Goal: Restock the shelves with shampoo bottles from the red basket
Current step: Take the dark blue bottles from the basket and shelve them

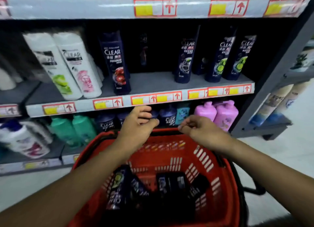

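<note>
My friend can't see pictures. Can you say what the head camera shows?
Two empty hands, left hand and right hand, hover over a red basket holding dark shampoo bottles. Ahead, the middle shelf has gaps between upright bottles.

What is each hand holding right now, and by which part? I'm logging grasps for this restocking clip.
Nothing, as far as shows: the left hand and right hand hover half-curled and empty over the red basket.
</note>
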`<state>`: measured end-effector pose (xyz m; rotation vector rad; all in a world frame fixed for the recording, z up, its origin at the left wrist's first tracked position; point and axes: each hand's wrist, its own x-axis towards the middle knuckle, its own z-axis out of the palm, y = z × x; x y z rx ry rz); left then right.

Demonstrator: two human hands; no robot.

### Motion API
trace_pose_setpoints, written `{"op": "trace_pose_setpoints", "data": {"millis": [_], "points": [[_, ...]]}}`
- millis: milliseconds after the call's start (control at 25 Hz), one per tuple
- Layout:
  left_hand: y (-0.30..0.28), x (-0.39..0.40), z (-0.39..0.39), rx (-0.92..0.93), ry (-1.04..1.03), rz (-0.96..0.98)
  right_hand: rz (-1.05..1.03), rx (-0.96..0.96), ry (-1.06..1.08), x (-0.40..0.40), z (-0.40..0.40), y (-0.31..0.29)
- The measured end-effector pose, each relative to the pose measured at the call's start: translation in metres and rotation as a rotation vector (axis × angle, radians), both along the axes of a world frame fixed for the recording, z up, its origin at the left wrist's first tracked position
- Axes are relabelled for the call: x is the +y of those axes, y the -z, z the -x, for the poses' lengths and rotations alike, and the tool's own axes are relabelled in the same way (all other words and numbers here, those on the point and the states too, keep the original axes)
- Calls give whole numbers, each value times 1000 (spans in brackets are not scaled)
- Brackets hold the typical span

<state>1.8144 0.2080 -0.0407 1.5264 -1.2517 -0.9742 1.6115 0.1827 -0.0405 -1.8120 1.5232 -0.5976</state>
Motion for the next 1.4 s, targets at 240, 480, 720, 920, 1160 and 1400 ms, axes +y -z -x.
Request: {"op": "trace_pose_setpoints", "data": {"millis": [240, 480, 720, 920, 1160, 1400], "points": [[69, 74, -48, -95, 41, -232, -147, 592, -287, 39, -10, 88], [119, 89, -76, -196, 97, -423, -386, 779, -503, 40, -13, 138], [140, 102, -123, -384, 77, -562, -238, 521, -710, 58, -83, 196], [149, 103, -117, -412, 157, -509, 376, 629, -1226, 44, -175, 228], [157, 101, -130, -370, 188, -568, 256, 919, -1266, 22, -214, 232], [152, 90, -121, -386, 151, -554, 8, 757, -714, 35, -125, 207]]}}
